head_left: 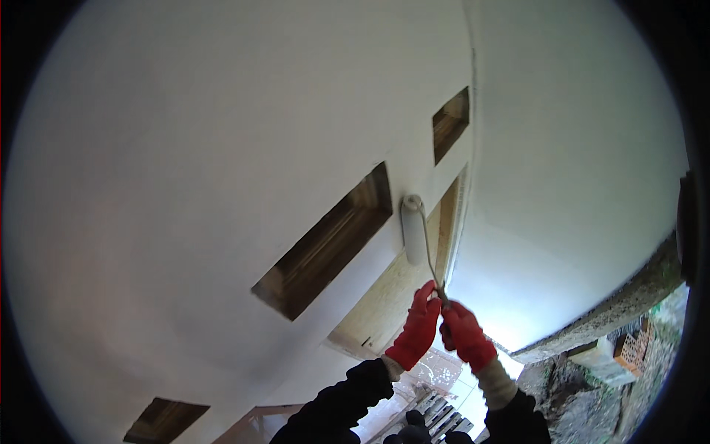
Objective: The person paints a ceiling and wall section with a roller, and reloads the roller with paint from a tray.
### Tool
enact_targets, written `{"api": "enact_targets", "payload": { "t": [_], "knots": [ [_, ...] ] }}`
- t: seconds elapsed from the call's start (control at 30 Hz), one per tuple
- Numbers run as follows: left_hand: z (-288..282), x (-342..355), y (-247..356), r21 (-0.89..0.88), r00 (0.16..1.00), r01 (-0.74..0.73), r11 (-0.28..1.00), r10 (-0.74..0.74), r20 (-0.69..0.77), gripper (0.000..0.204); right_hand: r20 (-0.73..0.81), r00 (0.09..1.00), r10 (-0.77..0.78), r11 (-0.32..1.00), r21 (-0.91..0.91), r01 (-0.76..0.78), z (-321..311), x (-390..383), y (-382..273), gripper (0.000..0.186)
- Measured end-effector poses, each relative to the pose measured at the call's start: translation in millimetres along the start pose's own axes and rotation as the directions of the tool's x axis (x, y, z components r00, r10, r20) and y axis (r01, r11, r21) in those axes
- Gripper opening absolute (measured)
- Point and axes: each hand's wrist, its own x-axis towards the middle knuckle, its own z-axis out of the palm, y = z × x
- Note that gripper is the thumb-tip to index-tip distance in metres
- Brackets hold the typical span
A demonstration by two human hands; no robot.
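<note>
A paint roller [415,235] with a white sleeve is raised against the white wall [185,133], between a long dark recess and the top of a doorway. Its thin metal frame runs down to the handle. My right hand [466,334], in a red glove, is closed round the handle. My left hand [416,330], gloved in red too, is closed at the handle's top beside the right; its fingertips are partly hidden. Both arms reach upward in black sleeves.
Dark wood-lined recesses [333,244] cut into the wall, a smaller one [452,124] nearer the corner. A pale wooden door [392,292] stands below the roller. White wall [569,163] adjoins on the right. Wooden slats [444,416] lie below; rubble and hollow bricks [632,349] are outside.
</note>
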Motion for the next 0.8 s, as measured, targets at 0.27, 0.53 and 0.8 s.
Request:
{"api": "enact_targets", "payload": {
  "t": [0.27,0.53,0.8],
  "knots": [
    [14.1,12.9,33.1,0.079,0.979,-0.132,0.988,0.118,0.165,0.043,-0.199,0.955,-0.222,0.974,0.002,0.227,-84.3,159.0,-79.5,0.020],
    [-34.5,-9.4,25.7,0.086,0.982,0.055,0.995,-0.070,0.177,0.036,-0.249,0.945,-0.211,0.952,0.166,0.256,-145.3,284.2,-156.6,0.017],
    [-56.3,-15.3,1.6,0.342,0.999,0.025,0.939,-0.036,0.025,0.034,-0.308,0.937,-0.167,0.942,0.231,0.244,-157.3,329.0,-172.4,0.022]
  ]
}}
